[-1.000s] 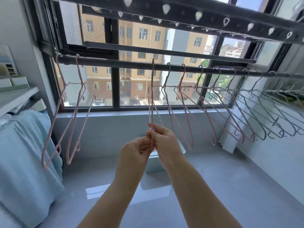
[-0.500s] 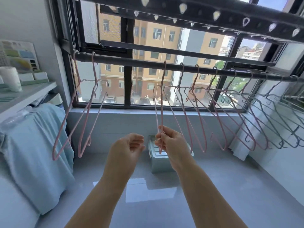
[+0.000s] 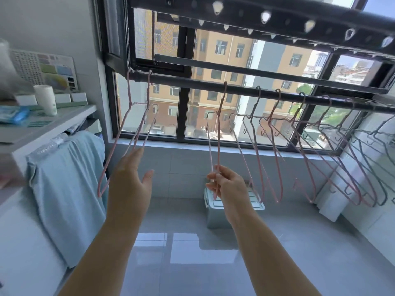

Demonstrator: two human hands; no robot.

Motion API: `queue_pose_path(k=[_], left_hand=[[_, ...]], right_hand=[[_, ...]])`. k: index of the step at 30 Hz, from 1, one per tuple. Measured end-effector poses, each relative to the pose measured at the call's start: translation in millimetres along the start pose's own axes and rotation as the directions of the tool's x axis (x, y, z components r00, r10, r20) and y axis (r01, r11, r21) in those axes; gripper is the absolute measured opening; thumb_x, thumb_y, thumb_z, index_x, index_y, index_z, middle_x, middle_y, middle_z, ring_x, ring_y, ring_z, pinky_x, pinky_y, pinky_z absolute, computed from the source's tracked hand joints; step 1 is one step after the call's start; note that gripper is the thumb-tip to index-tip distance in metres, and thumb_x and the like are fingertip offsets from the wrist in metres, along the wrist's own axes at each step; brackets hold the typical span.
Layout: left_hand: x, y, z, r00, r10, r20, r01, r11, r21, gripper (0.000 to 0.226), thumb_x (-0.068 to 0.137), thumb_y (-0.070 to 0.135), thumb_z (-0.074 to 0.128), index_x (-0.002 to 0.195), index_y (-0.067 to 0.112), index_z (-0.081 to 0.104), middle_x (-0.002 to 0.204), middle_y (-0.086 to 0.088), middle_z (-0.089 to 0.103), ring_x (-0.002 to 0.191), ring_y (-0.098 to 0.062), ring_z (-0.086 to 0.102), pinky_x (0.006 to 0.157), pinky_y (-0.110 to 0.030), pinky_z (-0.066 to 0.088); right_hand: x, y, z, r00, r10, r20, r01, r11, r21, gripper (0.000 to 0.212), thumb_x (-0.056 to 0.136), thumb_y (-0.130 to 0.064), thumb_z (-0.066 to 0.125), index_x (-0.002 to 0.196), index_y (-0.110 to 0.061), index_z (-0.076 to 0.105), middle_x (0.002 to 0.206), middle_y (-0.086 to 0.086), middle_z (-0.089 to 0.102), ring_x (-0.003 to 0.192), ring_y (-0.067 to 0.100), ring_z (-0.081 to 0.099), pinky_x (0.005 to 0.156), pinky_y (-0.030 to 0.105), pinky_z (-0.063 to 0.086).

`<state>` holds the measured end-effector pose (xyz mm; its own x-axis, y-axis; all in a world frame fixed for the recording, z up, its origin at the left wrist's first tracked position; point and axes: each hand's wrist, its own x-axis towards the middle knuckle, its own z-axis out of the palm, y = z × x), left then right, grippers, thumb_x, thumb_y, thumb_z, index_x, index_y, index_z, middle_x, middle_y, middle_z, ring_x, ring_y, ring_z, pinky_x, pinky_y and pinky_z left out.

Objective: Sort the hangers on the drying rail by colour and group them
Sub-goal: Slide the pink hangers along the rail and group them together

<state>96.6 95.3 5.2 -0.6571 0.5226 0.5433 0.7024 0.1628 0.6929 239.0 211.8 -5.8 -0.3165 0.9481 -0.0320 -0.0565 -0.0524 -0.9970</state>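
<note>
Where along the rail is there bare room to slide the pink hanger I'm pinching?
The rail is bare between the two pink hangers at its left end and the held hanger pinched by your right hand. Right of that it is crowded: pink, then grey hangers overlap closely.

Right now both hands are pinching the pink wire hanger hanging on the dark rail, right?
Not both. In the head view only the right hand pinches the pink wire hanger hanging on the dark rail; the left hand is open.
</note>
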Motion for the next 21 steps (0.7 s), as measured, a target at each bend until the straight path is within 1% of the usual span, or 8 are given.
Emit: queue_pose_path(k=[2,4,7,11,14,16,19,21], left_hand=[[1.1,-5.6,0.2,0.999,-0.036,0.035,0.035,0.999,0.032,0.053,0.082,0.0,0.061,0.132,0.003,0.045,0.136,-0.015,0.051,0.122,-0.033,0.05,0.106,-0.039,0.035],[1.9,-11.4,1.0,0.996,-0.066,0.059,0.063,0.996,0.056,0.05,0.084,-0.001,0.056,0.133,0.001,0.043,0.137,-0.016,0.048,0.127,-0.031,0.046,0.108,-0.035,0.03],[3.6,-21.7,3.2,0.988,-0.109,0.105,0.104,0.993,0.053,0.046,0.086,-0.001,0.052,0.132,0.003,0.045,0.127,-0.017,0.057,0.119,-0.031,0.053,0.103,-0.036,0.037],[-0.1,-26.5,4.0,0.955,-0.228,0.188,0.231,0.973,0.007,0.043,0.087,0.003,0.053,0.129,0.007,0.048,0.114,-0.009,0.066,0.106,-0.026,0.06,0.095,-0.035,0.043],[-6.2,-24.3,7.6,0.92,-0.262,0.29,0.292,0.954,-0.066,0.032,0.085,0.008,0.054,0.117,0.01,0.059,0.099,-0.006,0.071,0.098,-0.023,0.064,0.09,-0.037,0.049],[-10.2,-24.5,13.8,0.917,-0.234,0.322,0.292,0.945,-0.144,0.023,0.081,0.01,0.053,0.1,0.013,0.065,0.086,-0.004,0.072,0.086,-0.024,0.068,0.08,-0.043,0.053],[-14.1,-28.8,22.1,0.927,-0.206,0.312,0.277,0.938,-0.206,0.018,0.078,0.015,0.048,0.083,0.018,0.065,0.074,-0.002,0.071,0.074,-0.024,0.068,0.071,-0.047,0.055],[-15.8,-27.8,24.5,0.934,-0.187,0.305,0.272,0.925,-0.266,0.019,0.074,0.021,0.048,0.079,0.018,0.066,0.071,-0.002,0.07,0.072,-0.025,0.067,0.07,-0.05,0.055]], right_hand=[[0.2,4.5,2.8,0.989,-0.119,-0.091,0.095,0.969,-0.226,0.034,0.092,-0.01,0.043,0.126,-0.011,0.046,0.105,0.001,0.051,0.092,0.016,0.052,0.084,0.026,0.043],[-6.8,2.9,10.0,0.899,-0.4,-0.178,0.274,0.831,-0.485,0.043,0.088,-0.011,0.047,0.131,-0.012,0.04,0.118,-0.004,0.037,0.116,0.015,0.036,0.104,0.023,0.022],[-20.1,-5.1,32.5,0.765,-0.644,0.005,0.513,0.605,-0.608,0.044,0.082,-0.011,0.046,0.127,-0.013,0.043,0.125,0.0,0.04,0.123,0.014,0.031,0.098,0.009,0.011],[-17.6,0.4,70.6,0.863,-0.373,0.341,0.503,0.688,-0.522,0.043,0.091,-0.013,0.045,0.134,-0.013,0.036,0.136,0.005,0.042,0.125,0.019,0.041,0.1,0.023,0.029],[-9.5,9.5,97.9,0.903,-0.162,0.398,0.363,0.783,-0.505,0.042,0.095,-0.016,0.04,0.136,-0.011,0.032,0.137,0.009,0.045,0.12,0.023,0.048,0.1,0.03,0.035],[-6.0,14.1,110.7,0.922,-0.065,0.383,0.226,0.892,-0.392,0.032,0.095,-0.013,0.039,0.128,-0.013,0.04,0.126,0.012,0.053,0.098,0.027,0.059,0.084,0.037,0.049],[-5.2,12.7,116.5,0.946,-0.004,0.325,0.053,0.988,-0.144,0.025,0.094,-0.002,0.037,0.115,-0.012,0.047,0.097,0.007,0.062,0.055,0.01,0.059,0.045,0.022,0.048],[-4.9,10.7,111.9,0.956,-0.002,0.294,0.016,0.999,-0.043,0.03,0.093,0.004,0.036,0.119,-0.005,0.048,0.084,0.002,0.063,0.054,0.003,0.06,0.044,0.014,0.047]])
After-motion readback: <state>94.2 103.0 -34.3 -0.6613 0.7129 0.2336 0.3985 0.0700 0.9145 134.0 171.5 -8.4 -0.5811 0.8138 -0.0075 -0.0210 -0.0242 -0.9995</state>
